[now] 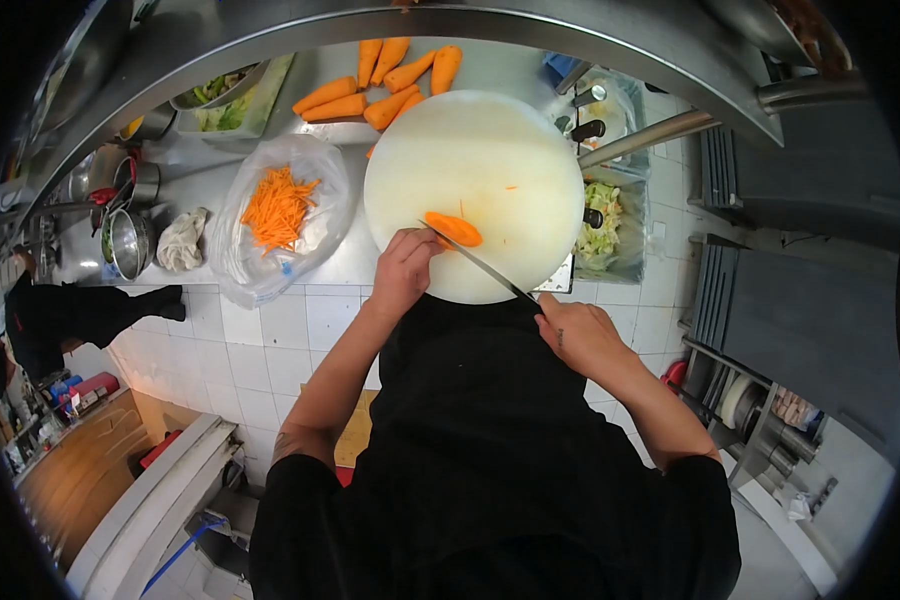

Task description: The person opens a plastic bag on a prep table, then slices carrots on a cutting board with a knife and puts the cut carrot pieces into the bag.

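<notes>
On the round white cutting board point(470, 150) lies a sliced piece of carrot point(456, 229), with a few thin orange shreds nearby. My left hand point(407, 268) has its fingertips bunched against the carrot's near left end. The knife point(492, 270) slants over the board, its tip beside those fingertips and its blade along the carrot's near side. My right hand point(580, 335) is wrapped round the knife's handle at the board's near right edge. To the left, an open clear plastic bag point(320, 190) holds a heap of carrot shreds point(275, 208).
Several whole peeled carrots point(330, 95) lie behind the board. A crumpled cloth point(182, 240) and metal bowls point(130, 243) sit at left. Right of the board stands a tub of chopped greens point(600, 225). A steel shelf edge point(470, 22) crosses above. Another person point(70, 320) stands far left.
</notes>
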`<state>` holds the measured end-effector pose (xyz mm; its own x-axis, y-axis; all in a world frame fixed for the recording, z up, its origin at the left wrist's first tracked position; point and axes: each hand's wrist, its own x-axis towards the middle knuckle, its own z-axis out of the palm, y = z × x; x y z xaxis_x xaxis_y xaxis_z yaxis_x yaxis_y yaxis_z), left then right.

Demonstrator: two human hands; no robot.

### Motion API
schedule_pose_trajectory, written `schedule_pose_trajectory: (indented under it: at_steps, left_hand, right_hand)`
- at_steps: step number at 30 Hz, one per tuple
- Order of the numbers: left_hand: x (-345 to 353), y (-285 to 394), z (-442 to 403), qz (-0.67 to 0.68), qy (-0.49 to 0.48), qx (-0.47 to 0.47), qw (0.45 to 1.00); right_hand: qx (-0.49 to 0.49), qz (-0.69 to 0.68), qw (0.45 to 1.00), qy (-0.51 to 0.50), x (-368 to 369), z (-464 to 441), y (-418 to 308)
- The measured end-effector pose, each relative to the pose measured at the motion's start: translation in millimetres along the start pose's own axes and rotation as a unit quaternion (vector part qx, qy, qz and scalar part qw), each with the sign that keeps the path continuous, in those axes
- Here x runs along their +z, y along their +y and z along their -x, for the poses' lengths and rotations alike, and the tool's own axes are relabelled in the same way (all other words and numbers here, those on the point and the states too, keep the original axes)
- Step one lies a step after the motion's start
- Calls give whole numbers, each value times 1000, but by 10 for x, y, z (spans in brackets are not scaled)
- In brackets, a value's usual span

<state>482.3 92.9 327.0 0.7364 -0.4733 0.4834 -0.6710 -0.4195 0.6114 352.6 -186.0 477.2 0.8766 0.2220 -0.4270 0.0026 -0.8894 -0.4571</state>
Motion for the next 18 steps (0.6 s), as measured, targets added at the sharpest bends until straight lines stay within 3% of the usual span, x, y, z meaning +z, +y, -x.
schedule_pose_trajectory:
  at_steps: [18]
  left_hand:
    - [-63,-40,-31,-16,-42,27,999]
  right_hand:
    - [2,2,1000,2,-60,160,71]
